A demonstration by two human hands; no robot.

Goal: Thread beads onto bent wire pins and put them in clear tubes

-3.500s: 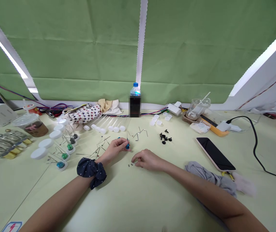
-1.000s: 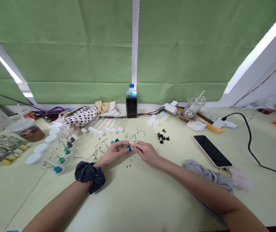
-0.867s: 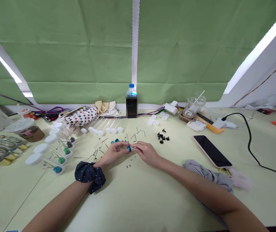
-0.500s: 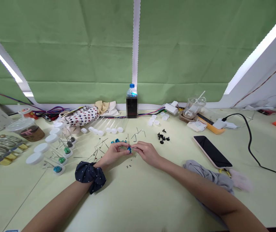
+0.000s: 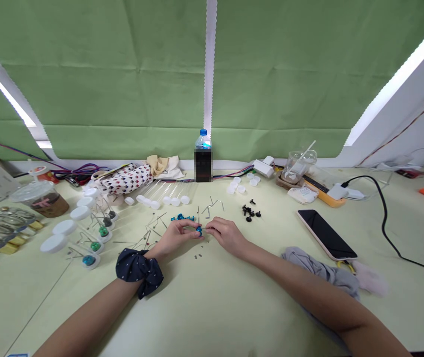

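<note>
My left hand [image 5: 176,237], with a dark dotted scrunchie [image 5: 139,270] on its wrist, pinches a small blue metal fitting [image 5: 199,231] between thumb and fingers. A thin dark rod [image 5: 198,216] stands upright out of the fitting. From the right, my right hand [image 5: 228,235] is closed with its fingertips beside the fitting, pinching a thin metal rod [image 5: 205,228] whose end points at it. Most of that rod is hidden by the fingers. More blue fittings [image 5: 182,217] lie just behind my left hand. Tiny grey pieces [image 5: 198,256] lie in front of the hands.
L-shaped metal keys [image 5: 212,207], black screws [image 5: 248,211] and white caps [image 5: 236,185] lie beyond the hands. Capped clear tubes [image 5: 94,246] and thin rods [image 5: 150,230] are on the left. A phone [image 5: 326,233] and grey cloth [image 5: 319,270] lie right, by my forearm.
My right fingertips have drawn very slightly right, away from the blue fitting. The upright rod looks a little straighter. My left hand keeps its grip.
</note>
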